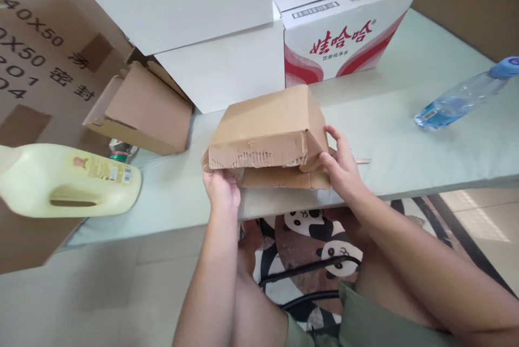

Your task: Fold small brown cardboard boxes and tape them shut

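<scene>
A brown cardboard box (pixel 263 118) is held over the near edge of the table, tilted, with a torn, ragged edge along its front. Below that edge a loose flap (pixel 284 178) hangs out. My left hand (pixel 222 187) grips the box's lower left corner; its fingers go under the cardboard and are partly hidden. On the right side, my right hand (pixel 340 166) pinches the box's side panel between thumb and fingers. A thin metal object (pixel 364 161) lies on the table just beyond my right hand; most of it is hidden.
White boxes (pixel 227 66) and a red-and-white carton (pixel 344 44) stand behind. Another brown box (pixel 150 109), a dark bottle with a green band (pixel 119 153) and a pale yellow jug (pixel 73 179) are leftward. A water bottle (pixel 458 99) lies right on the pale green table (pixel 397 120).
</scene>
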`<state>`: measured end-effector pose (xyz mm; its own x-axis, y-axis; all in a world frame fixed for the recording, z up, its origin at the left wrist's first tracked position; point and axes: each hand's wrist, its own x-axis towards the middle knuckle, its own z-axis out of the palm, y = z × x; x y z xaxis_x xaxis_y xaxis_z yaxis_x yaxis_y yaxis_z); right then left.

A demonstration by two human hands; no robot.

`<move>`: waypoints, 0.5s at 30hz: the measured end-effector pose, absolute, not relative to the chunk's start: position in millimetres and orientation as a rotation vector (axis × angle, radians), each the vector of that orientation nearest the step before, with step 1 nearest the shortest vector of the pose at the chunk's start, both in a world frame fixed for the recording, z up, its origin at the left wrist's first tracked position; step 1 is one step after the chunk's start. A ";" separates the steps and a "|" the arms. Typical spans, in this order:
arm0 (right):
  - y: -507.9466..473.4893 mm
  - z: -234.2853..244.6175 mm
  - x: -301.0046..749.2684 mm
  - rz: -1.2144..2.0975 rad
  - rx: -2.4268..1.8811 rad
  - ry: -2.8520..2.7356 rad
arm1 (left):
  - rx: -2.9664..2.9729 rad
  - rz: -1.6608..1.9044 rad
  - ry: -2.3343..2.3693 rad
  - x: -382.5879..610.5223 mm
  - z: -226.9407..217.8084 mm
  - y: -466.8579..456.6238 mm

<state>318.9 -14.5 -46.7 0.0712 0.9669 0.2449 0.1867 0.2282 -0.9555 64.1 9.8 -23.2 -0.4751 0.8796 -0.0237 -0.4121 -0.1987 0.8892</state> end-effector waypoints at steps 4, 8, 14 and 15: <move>-9.2 -43.9 312.6 1.007 -1.151 -1.166 | 0.563 1.740 1.135 62.1 -25.1 10.4; -6.6 -48.4 301.1 1.218 -1.056 -1.115 | 0.425 1.705 1.223 63.8 -27.2 10.8; -11.2 -49.9 298.5 1.143 -1.056 -1.185 | 0.373 1.674 1.218 69.6 -21.3 10.9; -11.3 -47.2 299.7 1.102 -1.068 -1.212 | 0.363 1.676 1.214 69.2 -20.7 11.4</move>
<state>299.7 -11.3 -47.2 0.0352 0.9879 0.1508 -0.0569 0.1526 -0.9867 69.2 11.4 -20.7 -0.4611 0.8383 -0.2908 -0.5375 -0.0032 0.8432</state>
